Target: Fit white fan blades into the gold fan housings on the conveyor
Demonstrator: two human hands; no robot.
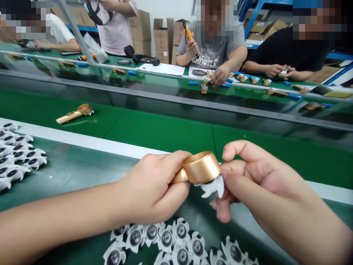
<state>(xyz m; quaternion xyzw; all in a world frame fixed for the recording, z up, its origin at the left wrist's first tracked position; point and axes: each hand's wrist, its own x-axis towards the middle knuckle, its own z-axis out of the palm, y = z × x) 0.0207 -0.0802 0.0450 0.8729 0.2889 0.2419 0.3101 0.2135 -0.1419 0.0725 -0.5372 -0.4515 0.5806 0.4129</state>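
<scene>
Left hand (150, 187) is closed around the handle of the gold fan body (200, 168), held above the green bench. Right hand (248, 176) pinches the white fan blade (212, 187) under its round head. Risk: a tilted blade may jam or slip from the fingertips onto the loose blades (171, 243) below.

Both forearms reach in from the lower corners and meet mid-frame. The left hand (153, 187) is curled into a closed grip; the right hand (256, 176) — thumb raised — pinches with its fingertips.
</scene>
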